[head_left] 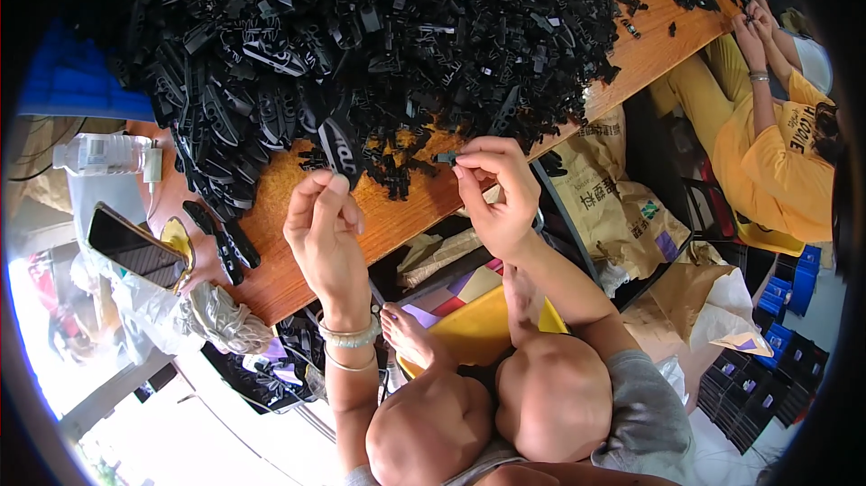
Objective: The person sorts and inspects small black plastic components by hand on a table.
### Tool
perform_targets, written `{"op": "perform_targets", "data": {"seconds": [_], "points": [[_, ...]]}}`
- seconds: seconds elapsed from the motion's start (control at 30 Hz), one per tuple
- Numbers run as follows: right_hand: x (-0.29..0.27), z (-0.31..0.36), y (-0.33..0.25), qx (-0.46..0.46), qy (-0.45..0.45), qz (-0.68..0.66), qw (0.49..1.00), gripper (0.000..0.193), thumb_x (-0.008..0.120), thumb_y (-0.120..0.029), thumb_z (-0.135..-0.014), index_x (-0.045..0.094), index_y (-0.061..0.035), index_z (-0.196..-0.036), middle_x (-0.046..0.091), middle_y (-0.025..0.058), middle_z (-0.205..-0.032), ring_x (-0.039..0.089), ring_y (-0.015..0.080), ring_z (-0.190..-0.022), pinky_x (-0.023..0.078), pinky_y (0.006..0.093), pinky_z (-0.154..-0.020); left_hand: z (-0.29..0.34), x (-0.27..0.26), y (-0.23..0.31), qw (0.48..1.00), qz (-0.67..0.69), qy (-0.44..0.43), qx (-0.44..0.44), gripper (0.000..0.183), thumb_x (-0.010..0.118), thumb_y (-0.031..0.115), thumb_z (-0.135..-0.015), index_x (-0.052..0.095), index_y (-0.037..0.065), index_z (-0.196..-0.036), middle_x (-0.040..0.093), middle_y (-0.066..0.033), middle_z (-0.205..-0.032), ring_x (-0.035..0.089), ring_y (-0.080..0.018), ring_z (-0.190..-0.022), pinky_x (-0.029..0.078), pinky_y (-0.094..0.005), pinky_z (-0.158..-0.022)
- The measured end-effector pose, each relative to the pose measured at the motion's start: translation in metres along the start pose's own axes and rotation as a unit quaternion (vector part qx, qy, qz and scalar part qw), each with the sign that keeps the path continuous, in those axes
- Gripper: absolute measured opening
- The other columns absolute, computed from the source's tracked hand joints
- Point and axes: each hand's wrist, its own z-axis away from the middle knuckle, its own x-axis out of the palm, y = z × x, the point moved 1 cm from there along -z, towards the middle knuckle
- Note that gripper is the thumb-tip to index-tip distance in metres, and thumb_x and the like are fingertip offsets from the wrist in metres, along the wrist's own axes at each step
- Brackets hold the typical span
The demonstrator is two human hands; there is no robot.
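Note:
My left hand [325,229] is closed, thumb and fingers pressed together above the table edge. Just beyond its fingertips is a long black plastic part [339,145] with pale markings; whether the fingers grip it I cannot tell. Between thumb and forefinger, my right hand [502,193] pinches a small dark grey-green plastic piece [446,158]. In front of both hands spreads a large heap of black plastic parts [397,44], with small loose ones between the hands.
A phone [135,247] leans at the left near a clear plastic bottle [97,154] and two black parts [223,238]. A yellow tub [469,328] stands below the wooden table [293,274]. At right sit paper sacks [604,197], stacked black parts [744,396] and a person in yellow [776,152].

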Motion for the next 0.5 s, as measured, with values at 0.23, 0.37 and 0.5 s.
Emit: {"op": "perform_targets", "data": {"seconds": [0.23, 0.37, 0.5], "points": [[-0.001, -0.013, -0.038, 0.111, -0.071, -0.254, 0.958, 0.018, 0.06, 0.013, -0.08, 0.059, 0.0049, -0.097, 0.058, 0.0153, -0.101, 0.061, 0.0171, -0.08, 0.049, 0.0262, -0.071, 0.024, 0.001, -0.004, 0.97, 0.125, -0.155, -0.14, 0.018, 0.057, -0.003, -0.081, 0.05, 0.003, -0.097, 0.06, -0.0112, -0.091, 0.058, -0.0133, -0.06, 0.042, -0.0204, -0.048], [-0.003, -0.018, -0.052, 0.138, -0.111, -0.189, 0.966, 0.013, 0.067, 0.009, -0.075, 0.066, 0.0038, -0.087, 0.065, 0.015, -0.091, 0.062, 0.0176, -0.081, 0.048, 0.0269, -0.069, 0.029, 0.006, 0.011, 0.969, -0.006, -0.211, -0.126, 0.037, 0.063, -0.01, -0.076, 0.049, -0.001, -0.11, 0.062, -0.0132, -0.093, 0.064, -0.016, -0.073, 0.054, -0.0243, -0.065], [-0.005, -0.019, -0.045, -0.005, -0.124, -0.11, 0.986, 0.018, 0.068, 0.009, -0.069, 0.067, 0.0012, -0.085, 0.065, 0.0115, -0.087, 0.063, 0.0238, -0.082, 0.048, 0.0305, -0.069, 0.031, 0.002, 0.016, 0.966, -0.135, -0.211, -0.061, 0.037, 0.069, -0.01, -0.074, 0.055, -0.004, -0.108, 0.064, -0.0136, -0.095, 0.064, -0.0149, -0.082, 0.055, -0.0253, -0.073]]}}
